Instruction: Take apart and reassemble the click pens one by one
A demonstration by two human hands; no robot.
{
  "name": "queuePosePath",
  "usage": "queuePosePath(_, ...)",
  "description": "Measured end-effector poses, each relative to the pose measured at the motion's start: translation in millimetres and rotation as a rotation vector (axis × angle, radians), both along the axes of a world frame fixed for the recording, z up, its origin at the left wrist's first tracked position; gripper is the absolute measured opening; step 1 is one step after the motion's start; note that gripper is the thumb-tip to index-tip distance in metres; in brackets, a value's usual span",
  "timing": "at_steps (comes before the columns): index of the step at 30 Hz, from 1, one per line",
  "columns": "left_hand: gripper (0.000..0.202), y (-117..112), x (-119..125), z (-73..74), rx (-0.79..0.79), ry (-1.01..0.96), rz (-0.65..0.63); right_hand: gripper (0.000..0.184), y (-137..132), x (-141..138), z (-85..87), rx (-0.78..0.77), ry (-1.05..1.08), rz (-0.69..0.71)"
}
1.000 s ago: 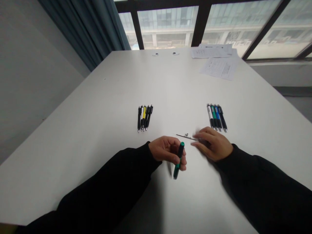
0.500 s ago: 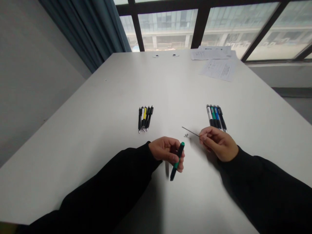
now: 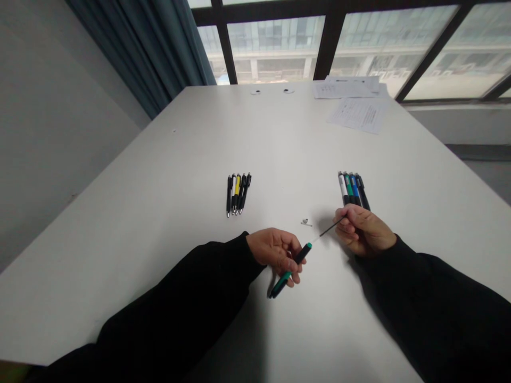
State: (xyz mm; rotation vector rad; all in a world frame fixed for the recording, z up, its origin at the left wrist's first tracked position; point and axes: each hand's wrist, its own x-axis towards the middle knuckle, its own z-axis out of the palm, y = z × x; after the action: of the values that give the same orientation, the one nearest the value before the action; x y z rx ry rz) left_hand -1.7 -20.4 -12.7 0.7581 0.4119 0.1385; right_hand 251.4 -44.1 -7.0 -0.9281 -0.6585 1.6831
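left hand (image 3: 275,254): curled around green-and-black pen barrel (image 3: 290,270) | right hand (image 3: 362,232): pinching thin pen refill (image 3: 331,227), tip near barrel | small metal part (image 3: 305,222) on white table (image 3: 159,175)

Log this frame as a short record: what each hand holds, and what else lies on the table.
Left hand: holds a green-and-black pen barrel, tilted
Right hand: pinches a thin pen refill, pointing toward the barrel
Nearest loose item: small metal part, on the white table
Pens, left group: black, white and yellow pens, side by side
Pens, right group: white, green, blue and black pens, side by side
Far end: printed papers
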Motion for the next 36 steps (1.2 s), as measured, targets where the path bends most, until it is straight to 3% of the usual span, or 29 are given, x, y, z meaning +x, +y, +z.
queuePosePath(5, 0.036, -1.0, -0.4, -1.0, 0.009, 0.039, -0.009, 0.027, -0.6, -1.5, 0.4, -0.009, -0.057, 0.016)
queuePosePath(11, 0.034, -0.9, 3.4, 3.0, 0.021, 0.083, -0.003, 0.023, -2.7, -2.1, -3.7, 0.085, -0.121, 0.053)
queuePosePath(16, 0.035, -2.8, 8.6, 5.7, 0.050, 0.082, 0.032, 0.021, -10.1, -18.9, -7.8, 0.142, -0.181, 0.207)
queuePosePath(21, 0.039, -3.7, 10.7, 7.5, 0.072, 0.104, 0.049, 0.020, -14.8, -30.3, -11.2, 0.143, -0.260, 0.187)
queuePosePath(27, 0.043, -3.2, 12.2, 9.6, 0.084, 0.103, 0.091, 0.047, -14.2, -27.6, -12.2, 0.221, -0.228, 0.292)
queuePosePath(32, 0.043, -3.1, 11.6, 9.4, 0.085, 0.109, 0.078, 0.026, -14.4, -28.2, -10.0, 0.226, -0.174, 0.223)
queuePosePath(36, 0.042, -2.5, 11.6, 9.0, 0.097, 0.117, 0.062, 0.022, -14.1, -31.2, -4.6, 0.192, -0.169, 0.184)
